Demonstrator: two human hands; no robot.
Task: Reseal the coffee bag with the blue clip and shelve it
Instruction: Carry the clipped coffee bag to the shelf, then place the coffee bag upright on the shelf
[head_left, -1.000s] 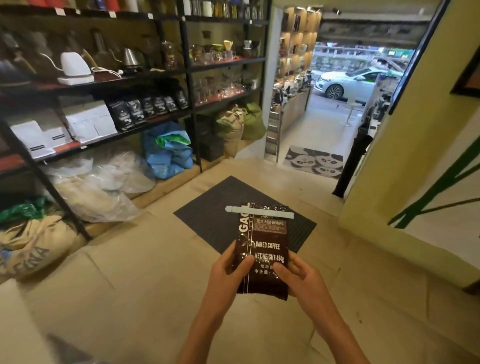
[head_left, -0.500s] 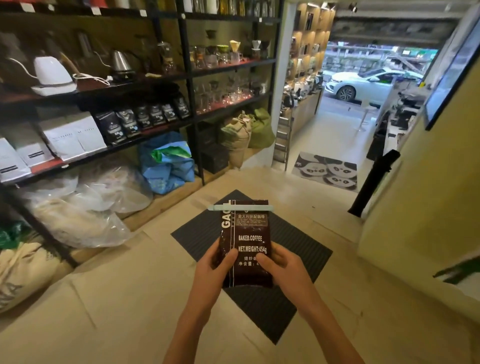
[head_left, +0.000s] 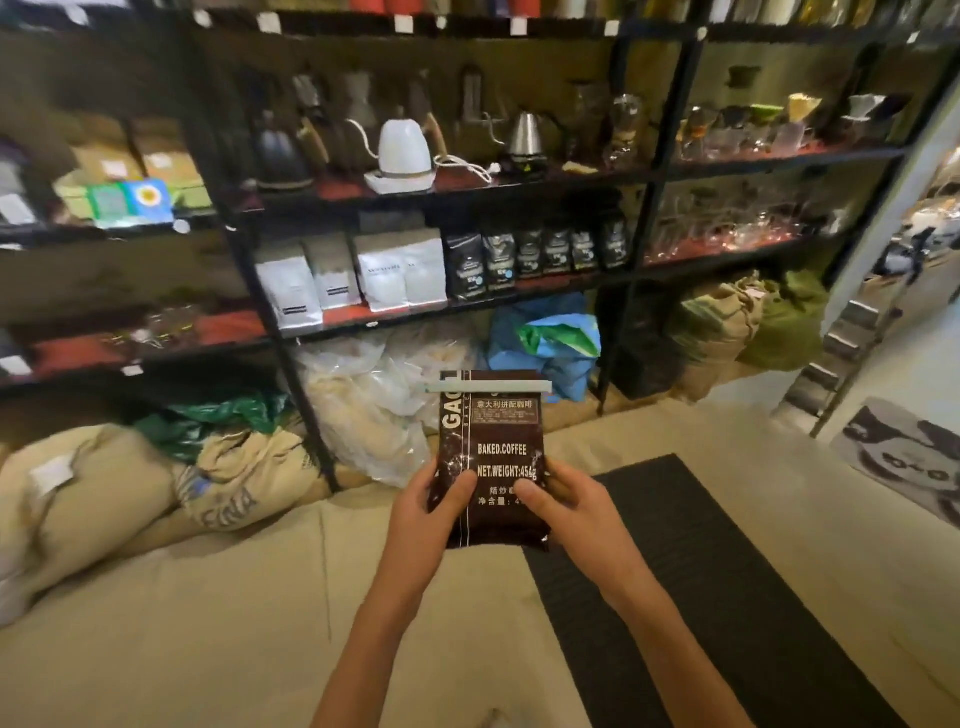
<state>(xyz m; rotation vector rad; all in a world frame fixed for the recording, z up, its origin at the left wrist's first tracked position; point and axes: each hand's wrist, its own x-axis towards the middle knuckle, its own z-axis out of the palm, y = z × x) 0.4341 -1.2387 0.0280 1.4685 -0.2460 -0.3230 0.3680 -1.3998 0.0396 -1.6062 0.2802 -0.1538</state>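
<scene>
— What is nearest the camera?

— Two bare forearms reach forward over a pale floor (head_left: 182, 623). The left hand (head_left: 426, 506) and the right hand (head_left: 566, 501) hold a dark brown coffee bag (head_left: 493, 441) between them, upright, its printed front towards the camera.

— How do the fingers sit?

— The left hand's fingers are clamped on the bag's lower left edge, thumb across the front. The right hand's fingers are clamped on the lower right edge, thumb likewise on the front. The bag is in the air above the floor — not on any shelf.

— And the clip?

— A pale clip (head_left: 488, 386) lies level across the top of the bag, sticking out past both sides. The bag's top edge shows just above it.

— What lies beyond the hands?

— A dark mat (head_left: 727, 571) on the floor to the right. To the left, burlap sacks (head_left: 104, 499) slump at the foot of a black shelf unit (head_left: 306, 405), with clear plastic bags (head_left: 374, 395) and a blue bag (head_left: 550, 338) under the lowest shelf.

— And on the shelves?

— On the next shelf up, white coffee bags (head_left: 379, 275) stand beside a row of black coffee bags (head_left: 530, 257). Above them sits a white kettle (head_left: 402, 153) on its base, near a steel kettle (head_left: 525, 136). Farther right there is glassware, blurred.
</scene>
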